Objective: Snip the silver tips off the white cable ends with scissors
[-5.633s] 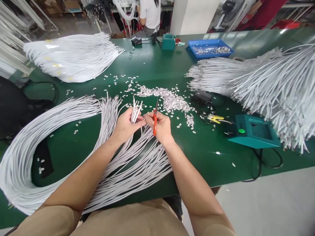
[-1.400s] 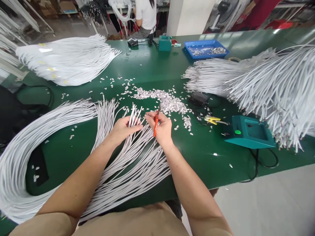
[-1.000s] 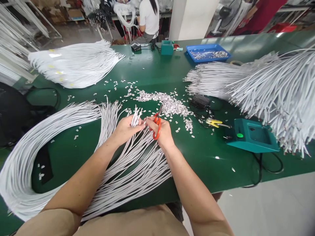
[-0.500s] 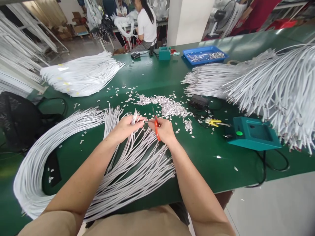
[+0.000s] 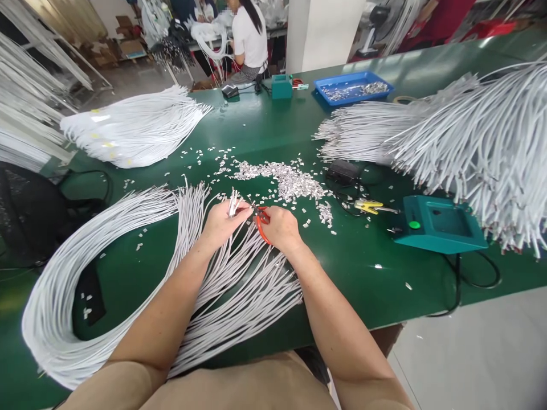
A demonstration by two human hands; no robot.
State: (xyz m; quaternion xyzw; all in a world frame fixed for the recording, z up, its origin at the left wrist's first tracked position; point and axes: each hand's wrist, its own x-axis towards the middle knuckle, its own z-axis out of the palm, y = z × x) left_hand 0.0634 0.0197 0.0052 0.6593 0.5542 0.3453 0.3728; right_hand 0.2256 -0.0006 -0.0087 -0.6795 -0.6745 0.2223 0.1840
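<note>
My left hand (image 5: 224, 221) is closed around a few white cables (image 5: 233, 204), their ends poking up above the fingers. Red-handled cutters (image 5: 262, 226) sit in my right hand (image 5: 282, 228), the dark jaws pointing left at my left fingertips. What lies between the jaws is too small to make out. A large bundle of white cables (image 5: 55, 285) curves round on the left, and more loose cables (image 5: 239, 316) fan out below my hands. Beyond my hands spreads a pile of small silvery-white pieces (image 5: 294, 181).
On the green table (image 5: 342, 285) stand a teal device (image 5: 440, 225), yellow-handled pliers (image 5: 370, 207), a black adapter (image 5: 342, 171) and a blue tray (image 5: 354, 88) of small pieces. Cable bundles lie at far left (image 5: 137, 128) and right (image 5: 478, 136). A person in white (image 5: 251, 42) sits beyond.
The cutters have turned in my right hand from pointing away to pointing left, with their jaws now at my left fingertips. The view has shifted slightly.
</note>
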